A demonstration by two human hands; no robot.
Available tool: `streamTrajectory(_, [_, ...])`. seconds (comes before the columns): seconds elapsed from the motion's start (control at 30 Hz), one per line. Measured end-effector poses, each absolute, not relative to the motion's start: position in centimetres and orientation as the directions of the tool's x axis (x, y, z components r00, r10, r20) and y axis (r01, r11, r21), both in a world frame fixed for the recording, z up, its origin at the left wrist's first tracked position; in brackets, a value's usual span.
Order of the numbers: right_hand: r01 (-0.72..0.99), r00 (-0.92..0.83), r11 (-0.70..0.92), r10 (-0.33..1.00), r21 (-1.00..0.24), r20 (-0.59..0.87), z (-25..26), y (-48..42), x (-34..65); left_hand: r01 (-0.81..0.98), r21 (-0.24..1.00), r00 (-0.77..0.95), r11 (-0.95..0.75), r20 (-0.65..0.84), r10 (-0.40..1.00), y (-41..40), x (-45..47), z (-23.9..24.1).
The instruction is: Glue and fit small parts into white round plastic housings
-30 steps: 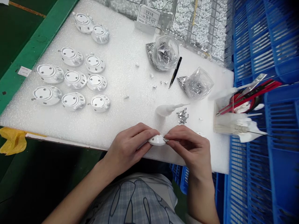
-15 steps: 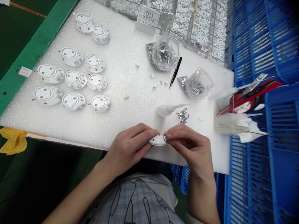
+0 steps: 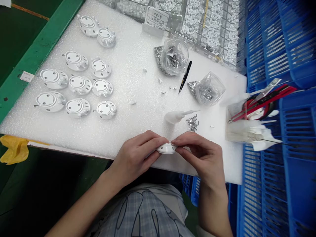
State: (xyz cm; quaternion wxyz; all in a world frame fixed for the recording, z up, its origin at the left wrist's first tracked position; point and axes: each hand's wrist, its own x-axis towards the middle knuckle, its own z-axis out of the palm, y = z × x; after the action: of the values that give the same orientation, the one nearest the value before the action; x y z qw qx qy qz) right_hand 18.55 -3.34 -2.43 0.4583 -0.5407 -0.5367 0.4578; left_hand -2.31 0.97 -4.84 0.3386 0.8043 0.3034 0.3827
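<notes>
Thumb and fingers of the left hand point(image 3: 137, 151) pinch one end of a glossy white oval casing point(image 3: 166, 150), which is held between both hands at the near edge of the white foam sheet point(image 3: 138, 82), right of that edge's middle. At the casing's other end, the thumb and index finger of the right hand point(image 3: 203, 149) come nearly together beside a small metallic glint; whether they grip a loose part or only press the rim, I cannot tell. For such close fingertip work, the left pinch should stay firm and low so the casing cannot roll, while the right fingertips press lightly and squarely, without scraping the white finish. Room is tight: a white dropper bottle point(image 3: 173, 117) stands just beyond the hands, and a small pile of silver studs point(image 3: 192, 123) lies just past the right knuckles, so that wrist would do best to move little. Ten similar casings point(image 3: 79, 85) lie toward the sheet's left edge, well apart from the hands and safe from a stray elbow.
</notes>
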Motion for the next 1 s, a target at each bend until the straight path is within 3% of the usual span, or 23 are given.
streamTrajectory(0.33, [0.252,-0.056,0.027,0.998,-0.967,0.013,-1.9,-3.4,18.9,0.231,0.777,0.521,-0.586,0.410,0.749,1.1,-2.3,-4.8])
streamTrajectory(0.6, [0.005,-0.067,-0.054,0.996,-0.999,-0.055,-2.6,-3.0,18.5,0.247,0.796,0.528,-0.553,0.368,0.766,1.0,-2.4,-4.4])
streamTrajectory(0.8, [0.070,-0.032,-0.032,0.999,-0.997,-0.034,-2.9,-2.9,18.5,0.235,0.816,0.516,-0.528,0.355,0.779,1.0,-2.4,-4.4])
streamTrajectory(1.0, [0.023,0.024,-0.028,0.999,-0.999,-0.027,-2.9,-3.0,18.0,0.239,0.832,0.490,-0.501,0.342,0.802,0.9,-2.4,-4.3])
